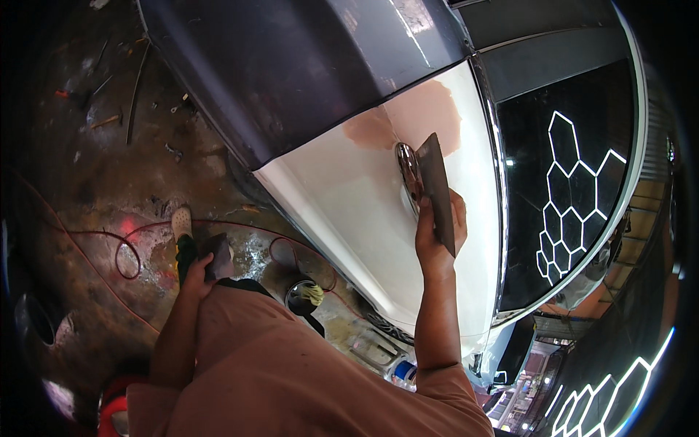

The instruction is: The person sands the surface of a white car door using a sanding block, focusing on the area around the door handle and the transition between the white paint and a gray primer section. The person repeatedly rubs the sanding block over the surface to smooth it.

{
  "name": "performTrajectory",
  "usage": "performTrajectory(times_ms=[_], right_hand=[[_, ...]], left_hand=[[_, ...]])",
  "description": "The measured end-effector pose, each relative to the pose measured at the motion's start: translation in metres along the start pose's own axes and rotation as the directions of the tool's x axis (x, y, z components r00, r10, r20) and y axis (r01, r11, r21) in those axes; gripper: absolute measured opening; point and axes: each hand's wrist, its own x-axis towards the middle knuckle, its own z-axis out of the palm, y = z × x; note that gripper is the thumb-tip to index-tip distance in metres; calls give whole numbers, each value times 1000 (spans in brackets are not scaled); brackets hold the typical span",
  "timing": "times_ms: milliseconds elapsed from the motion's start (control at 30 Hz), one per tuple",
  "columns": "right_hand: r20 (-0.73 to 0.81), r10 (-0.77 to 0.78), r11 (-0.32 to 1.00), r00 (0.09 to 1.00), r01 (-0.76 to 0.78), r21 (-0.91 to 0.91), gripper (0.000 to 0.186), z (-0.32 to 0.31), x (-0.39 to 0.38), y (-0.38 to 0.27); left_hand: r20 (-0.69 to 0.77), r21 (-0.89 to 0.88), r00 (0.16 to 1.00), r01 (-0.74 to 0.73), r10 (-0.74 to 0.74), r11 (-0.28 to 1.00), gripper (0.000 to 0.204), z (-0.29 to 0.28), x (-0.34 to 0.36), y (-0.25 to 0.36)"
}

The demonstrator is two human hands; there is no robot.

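Lower left: the left hand [196, 277], fingers closed on a dark, flat-faced block [216, 256], its far side hidden. Centre: a smooth white car door [328, 197]; a matte, ragged-edged pinkish patch [437, 116]; a shiny metal handle [408, 167], partly covered by a thin, straight-edged dark plate [436, 182]. The right hand [431, 246] grips this plate, some fingers concealed behind it. Right: a glossy window [524, 146] reflecting white hexagons.

Dusty-brown shirt [291, 371], short loose sleeves [453, 390]; bare fingers [459, 218]; dark trouser leg [187, 251]; pale perforated clog [181, 221].
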Motion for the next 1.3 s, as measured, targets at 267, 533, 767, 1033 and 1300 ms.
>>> performTrajectory(times_ms=[267, 533, 767, 1033, 1300], right_hand=[[59, 28, 997, 998, -32, 66, 15, -5, 12, -2], [187, 29, 997, 982, -42, 65, 16, -25, 45, -19], [397, -13, 1000, 918, 20, -14, 12, -44, 81, -29], [436, 176, 822, 882, -376, 428, 11, -63, 107, -75], [206, 154, 620, 966, -257, 741, 17, -101, 100, -94]], left_hand=[[18, -35, 1000, -14, 15, 999, 51, -4, 0, 1], [-64, -22, 998, 4, -6, 1000, 52, 0, -7, 7], [-30, -21, 999, -10, 10, 1000, 47, 4, -14, 10], [2, -55, 1000, -22, 22, 998, 50, -14, -4, 0], [-36, -4, 988, -152, 152, 988, 49, 16, -50, 33]])
